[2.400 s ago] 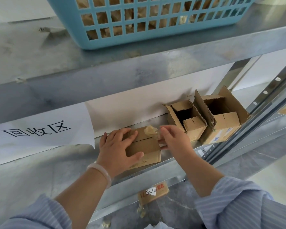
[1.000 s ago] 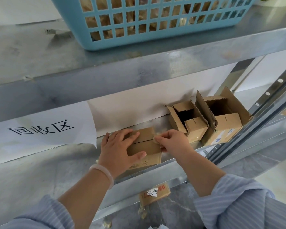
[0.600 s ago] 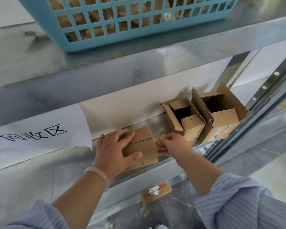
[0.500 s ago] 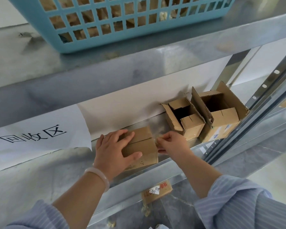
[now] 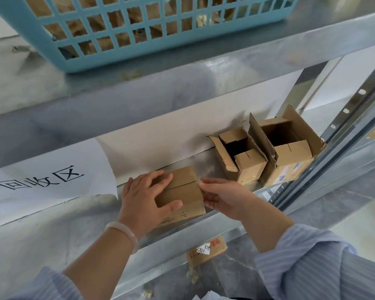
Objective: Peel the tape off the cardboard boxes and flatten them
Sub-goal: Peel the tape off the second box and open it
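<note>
- left grip (image 5: 143,200) clamps the small closed brown cardboard box (image 5: 184,191) on the grey metal shelf (image 5: 63,230); fingers on top, thumb on front
- box probably light, stiff, crushable; best held at its corners
- right grip (image 5: 223,198) pinches its right edge

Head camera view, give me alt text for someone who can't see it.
The left hand grips a closed box on a metal shelf while the right hand pinches at its right edge. Two open boxes stand to its right; a blue basket sits on the upper shelf.
</note>
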